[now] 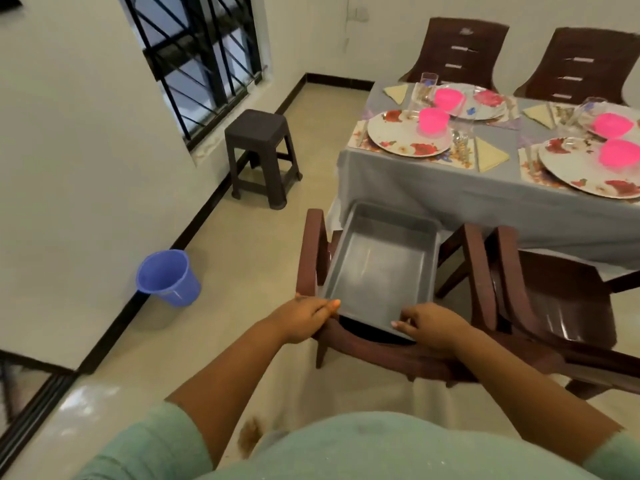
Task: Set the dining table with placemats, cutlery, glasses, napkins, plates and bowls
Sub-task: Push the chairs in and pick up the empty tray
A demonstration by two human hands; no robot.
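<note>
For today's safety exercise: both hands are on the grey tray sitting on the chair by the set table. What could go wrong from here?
1. The left hand and right hand hold the grey tray only at its near edge, so it may tip when lifted.
2. Its far end lies near the tablecloth overhang and could snag it, disturbing the glasses.
3. The chair arms flank the tray closely and may catch it.

Grey metal tray (379, 268) on a dark brown plastic chair (313, 251); pale grey cloth (433, 188) over the surface; white plates (408, 136) with red floral print; bright pink bowls (433, 120); pale yellow napkins (490, 155); blue bucket (168, 277); dark brown stool (261, 154); mint green sleeves (156, 445).
</note>
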